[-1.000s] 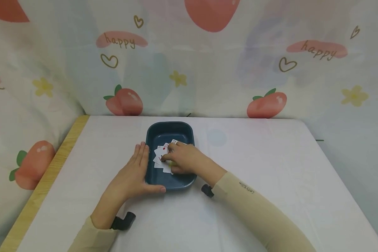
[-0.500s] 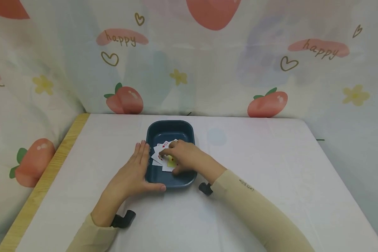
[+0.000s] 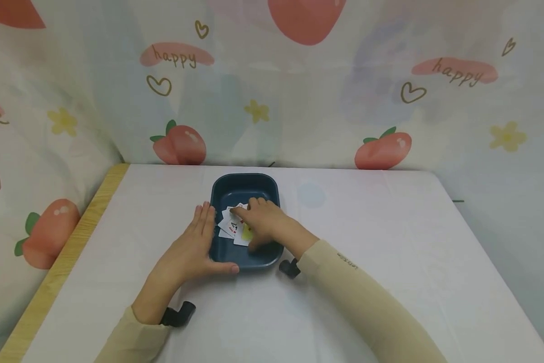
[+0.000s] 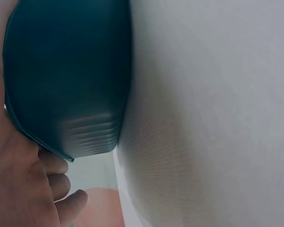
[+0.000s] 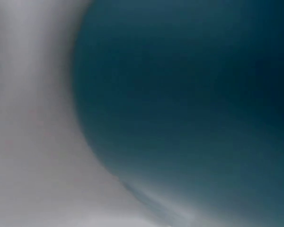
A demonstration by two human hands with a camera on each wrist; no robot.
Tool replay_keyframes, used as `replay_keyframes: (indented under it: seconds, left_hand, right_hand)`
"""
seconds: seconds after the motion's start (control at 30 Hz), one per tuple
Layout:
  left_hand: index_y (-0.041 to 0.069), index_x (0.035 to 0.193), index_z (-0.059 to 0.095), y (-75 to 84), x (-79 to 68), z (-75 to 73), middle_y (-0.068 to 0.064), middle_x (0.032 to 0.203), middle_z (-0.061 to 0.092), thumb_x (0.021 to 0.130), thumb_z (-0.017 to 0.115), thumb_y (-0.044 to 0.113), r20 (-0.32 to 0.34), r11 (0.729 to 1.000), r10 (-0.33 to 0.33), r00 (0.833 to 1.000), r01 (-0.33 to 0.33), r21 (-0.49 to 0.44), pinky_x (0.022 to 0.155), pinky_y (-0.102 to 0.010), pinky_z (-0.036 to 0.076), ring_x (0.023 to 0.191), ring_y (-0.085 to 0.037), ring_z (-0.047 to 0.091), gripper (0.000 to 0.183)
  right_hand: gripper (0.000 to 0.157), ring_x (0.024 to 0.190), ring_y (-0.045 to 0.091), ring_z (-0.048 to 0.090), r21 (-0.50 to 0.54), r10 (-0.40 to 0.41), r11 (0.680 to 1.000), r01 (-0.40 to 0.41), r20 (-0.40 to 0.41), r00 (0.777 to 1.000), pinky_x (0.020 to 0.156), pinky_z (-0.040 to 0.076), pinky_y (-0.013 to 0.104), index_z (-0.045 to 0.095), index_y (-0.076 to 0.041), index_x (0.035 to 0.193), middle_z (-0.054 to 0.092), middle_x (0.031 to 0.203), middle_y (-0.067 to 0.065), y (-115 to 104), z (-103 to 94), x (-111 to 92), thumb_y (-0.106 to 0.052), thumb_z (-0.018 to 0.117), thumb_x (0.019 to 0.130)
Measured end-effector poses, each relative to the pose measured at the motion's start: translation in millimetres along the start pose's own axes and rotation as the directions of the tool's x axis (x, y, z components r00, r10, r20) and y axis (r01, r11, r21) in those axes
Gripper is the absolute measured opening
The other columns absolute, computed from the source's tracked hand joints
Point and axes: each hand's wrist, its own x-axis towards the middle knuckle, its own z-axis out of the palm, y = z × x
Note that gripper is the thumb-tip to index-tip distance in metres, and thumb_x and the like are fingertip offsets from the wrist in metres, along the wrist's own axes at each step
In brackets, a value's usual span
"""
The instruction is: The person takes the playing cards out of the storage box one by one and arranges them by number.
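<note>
A dark blue rectangular tray point(image 3: 246, 180) stands on the table, with several playing cards point(image 3: 232, 225) lying in an overlapping spread inside it. One card shows an A and another a yellow picture. My left hand point(image 3: 187, 252) rests along the tray's left side, fingers straight and thumb stretched along the near edge. In the left wrist view this hand point(image 4: 19, 179) lies at the rim of the tray point(image 4: 68, 71). My right hand point(image 3: 264, 222) reaches over the right rim onto the cards, index finger extended and thumb apart, covering part of them. Only the blurred tray wall point(image 5: 180, 94) fills the right wrist view.
A white cloth point(image 3: 367, 242) covers the table, with a wooden edge point(image 3: 67, 262) bare along the left. Behind hangs a patterned curtain point(image 3: 299, 101) with peaches. Black wrist cameras point(image 3: 179, 314) sit at both wrists.
My right hand's index finger has moved up and away from the middle of the cards, baring the A card and the yellow picture. The cards shifted slightly. The left hand stays in place.
</note>
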Motion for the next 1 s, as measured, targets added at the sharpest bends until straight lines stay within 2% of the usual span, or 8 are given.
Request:
replay_keyframes:
  seconds: [0.17, 0.37, 0.5, 0.7, 0.83, 1.0]
  left_hand:
    - [-0.001, 0.159, 0.005, -0.8, 0.3, -0.2, -0.019, 0.167, -0.002, 0.061, 0.07, 0.085, 0.001, 1.0, 0.0, 1.0, 0.0, 0.002, 0.117, -0.055, 0.026, 0.154, -0.036, -0.001, 0.146]
    - [-0.002, 0.158, 0.006, -0.3, -0.8, -0.3, -0.019, 0.167, -0.001, 0.061, 0.071, 0.084, -0.004, 1.0, 0.007, 1.0, -0.007, -0.011, 0.117, -0.055, 0.027, 0.154, -0.038, 0.001, 0.145]
    - [-0.001, 0.159, 0.006, 1.4, -2.6, -0.2, -0.019, 0.167, 0.0, 0.061, 0.072, 0.084, 0.0, 1.0, 0.004, 1.0, -0.004, -0.024, 0.117, -0.055, 0.028, 0.154, -0.037, 0.0, 0.145]
    - [-0.001, 0.159, 0.004, 1.1, -2.6, 1.0, -0.018, 0.167, -0.002, 0.061, 0.073, 0.083, -0.001, 1.0, -0.002, 1.0, 0.002, -0.021, 0.117, -0.056, 0.027, 0.154, -0.036, -0.002, 0.146]
    - [-0.002, 0.158, 0.006, 1.1, -2.0, 1.6, -0.019, 0.167, -0.002, 0.058, 0.074, 0.083, -0.02, 1.0, -0.004, 1.0, 0.004, -0.002, 0.117, -0.055, 0.027, 0.154, -0.036, -0.002, 0.148]
    - [0.0, 0.159, 0.005, 1.8, -0.9, 2.7, -0.017, 0.167, -0.004, 0.057, 0.073, 0.085, -0.007, 1.0, -0.028, 1.0, 0.028, 0.005, 0.117, -0.054, 0.027, 0.154, -0.035, -0.003, 0.15]
  right_hand:
    - [0.101, 0.109, 0.022, 0.044, -0.001, -0.021, 1.0, 0.021, -0.033, 0.999, 0.097, 0.043, 0.039, 0.038, -0.034, 0.153, 0.05, 0.127, 0.006, 1, 0.9, 0, -0.049, 0.088, 0.066]
    - [0.087, 0.114, 0.02, 0.045, 0.092, -0.04, 0.995, 0.047, -0.072, 0.997, 0.094, 0.05, 0.037, 0.047, -0.038, 0.146, 0.044, 0.135, 0.003, 4, -3.6, -6, -0.041, 0.087, 0.068]
    - [0.08, 0.117, 0.021, 0.046, 0.087, -0.073, 0.993, 0.084, -0.127, 0.989, 0.097, 0.05, 0.039, 0.051, -0.037, 0.143, 0.046, 0.141, 0.003, 8, -13.1, -16, -0.039, 0.084, 0.07]
    - [0.086, 0.124, 0.018, 0.046, 0.117, -0.1, 0.985, 0.126, -0.204, 0.974, 0.098, 0.051, 0.037, 0.046, -0.031, 0.149, 0.047, 0.144, -0.002, 25, -33.6, -31, -0.03, 0.082, 0.07]
    - [0.092, 0.132, 0.022, 0.044, 0.157, -0.073, 0.982, 0.108, -0.218, 0.973, 0.107, 0.045, 0.039, 0.041, -0.02, 0.152, 0.046, 0.149, 0.001, 42, -44.1, -38, -0.024, 0.081, 0.069]
    - [0.098, 0.132, 0.024, 0.045, 0.191, 0.015, 0.981, 0.019, -0.174, 0.985, 0.11, 0.043, 0.041, 0.036, -0.011, 0.155, 0.045, 0.15, 0.008, 65, -48.3, -46, -0.028, 0.084, 0.071]
